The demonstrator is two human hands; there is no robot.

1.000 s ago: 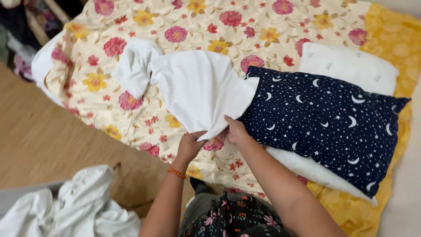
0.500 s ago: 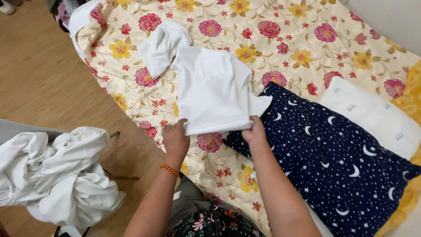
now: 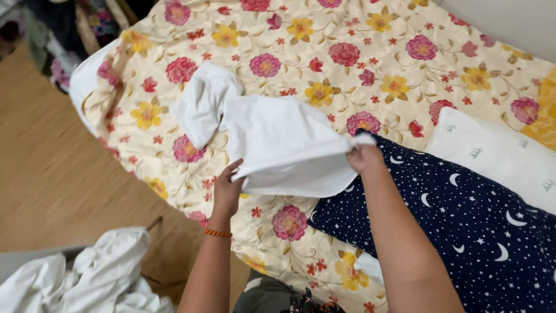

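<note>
White cloth: held lifted over the floral bedspread, centre of frame, near edge stretched left to right.
Long axis: run from the near edge up-left to the bunched end in the upper left.
Left hand: closed on the lower-left corner.
Right hand: clenched on the right corner, above the starry navy pillow.
Nearer hand: neither; both are on the edge.

Bare quilt beyond the white cloth gives my hands open room. To my right, the navy pillow and white pillow block the surface. To my left, the bed edge drops to the floor; a white heap lies there.
</note>
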